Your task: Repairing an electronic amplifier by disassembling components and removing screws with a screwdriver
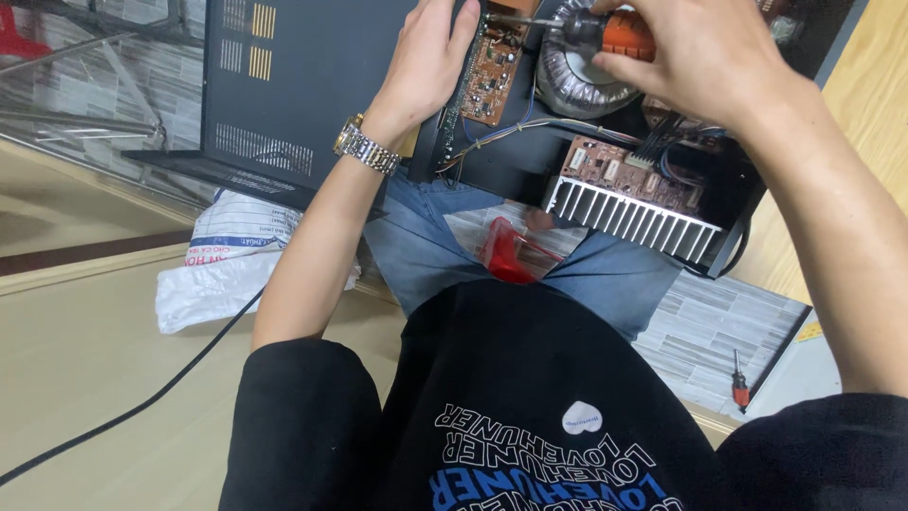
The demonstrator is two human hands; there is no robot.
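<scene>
My right hand [705, 57] closed around an orange-handled screwdriver [605, 33], its shaft pointing toward the brown circuit board [492, 71] just beside my left hand [426, 61], which pressed flat, fingers extended, on the open amplifier chassis [511, 166]; a toroidal transformer [577, 85] sat under the tool.

Two screwdrivers [605, 30] [740, 383], two circuit boards [494, 66] [619, 170], one toroidal transformer [577, 80].

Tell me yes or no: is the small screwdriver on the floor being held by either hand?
No: the small screwdriver lies alone on the tiled floor, while the right hand grips an orange-handled screwdriver over the open chassis.
</scene>
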